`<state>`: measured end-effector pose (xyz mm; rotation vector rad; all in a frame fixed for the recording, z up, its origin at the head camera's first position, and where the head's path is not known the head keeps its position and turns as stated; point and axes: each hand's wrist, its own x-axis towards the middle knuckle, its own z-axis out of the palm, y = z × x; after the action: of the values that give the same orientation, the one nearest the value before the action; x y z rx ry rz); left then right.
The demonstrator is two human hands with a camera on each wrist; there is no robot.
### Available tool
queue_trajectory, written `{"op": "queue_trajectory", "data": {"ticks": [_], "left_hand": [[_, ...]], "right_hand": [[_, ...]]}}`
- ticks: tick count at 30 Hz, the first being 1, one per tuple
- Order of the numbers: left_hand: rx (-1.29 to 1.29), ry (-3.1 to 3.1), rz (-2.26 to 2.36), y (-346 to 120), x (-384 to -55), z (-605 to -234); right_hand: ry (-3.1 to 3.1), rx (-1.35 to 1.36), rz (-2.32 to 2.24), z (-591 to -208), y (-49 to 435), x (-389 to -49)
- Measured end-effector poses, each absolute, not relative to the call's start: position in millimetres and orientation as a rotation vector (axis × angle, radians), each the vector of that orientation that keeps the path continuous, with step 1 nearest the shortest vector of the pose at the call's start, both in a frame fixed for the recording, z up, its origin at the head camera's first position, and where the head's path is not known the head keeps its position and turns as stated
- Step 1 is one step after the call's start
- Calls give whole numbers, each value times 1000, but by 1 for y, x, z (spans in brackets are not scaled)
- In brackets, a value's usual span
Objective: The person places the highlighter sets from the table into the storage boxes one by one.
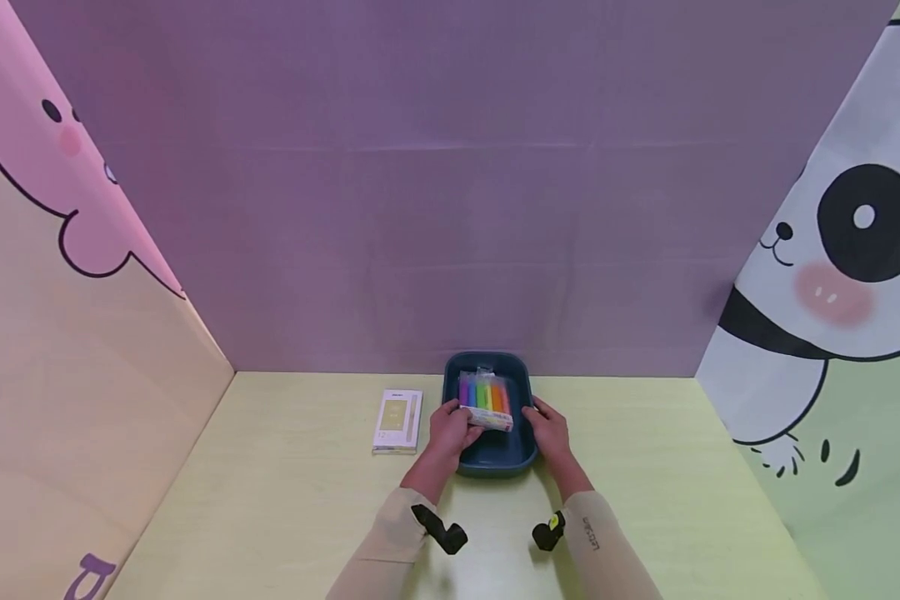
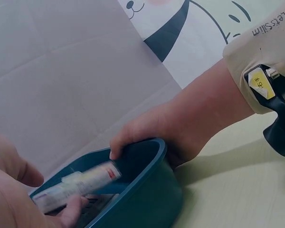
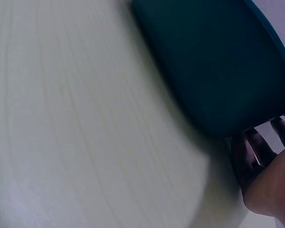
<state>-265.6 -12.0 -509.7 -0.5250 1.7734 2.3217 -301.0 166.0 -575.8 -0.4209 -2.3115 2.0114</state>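
Observation:
A dark blue-green plastic basin (image 1: 497, 467) sits on the table at the back wall. My right hand (image 1: 550, 429) grips its right rim, thumb over the edge and fingers along the outer wall, as the left wrist view shows. Over the basin's left side is my left hand (image 1: 447, 429), holding a clear pack of rainbow-coloured pens (image 1: 486, 396) by its left end. The pack lies tilted within the basin, its white printed edge (image 2: 99, 178) facing me. Beneath it a dark item (image 2: 97, 206) shows in the basin, mostly hidden.
Left of the basin lies a white and yellow boxed item (image 1: 397, 422) flat on the pale table (image 1: 285, 500). A purple backdrop (image 1: 457, 208) rises directly behind, and printed cartoon panels (image 1: 855, 275) flank both sides.

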Motion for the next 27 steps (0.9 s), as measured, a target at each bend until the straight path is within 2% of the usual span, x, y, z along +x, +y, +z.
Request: {"op": "queue_trajectory", "data": {"ticks": [13,27], "left_hand": [[-520,1942,2128,-10,-264,-512],[-46,2270,1863,-18,-251,-510]], "right_hand": [[-2323,-446,2008,-580,165,-301],[-2356,-477,2010,-578,166,-303]]}}
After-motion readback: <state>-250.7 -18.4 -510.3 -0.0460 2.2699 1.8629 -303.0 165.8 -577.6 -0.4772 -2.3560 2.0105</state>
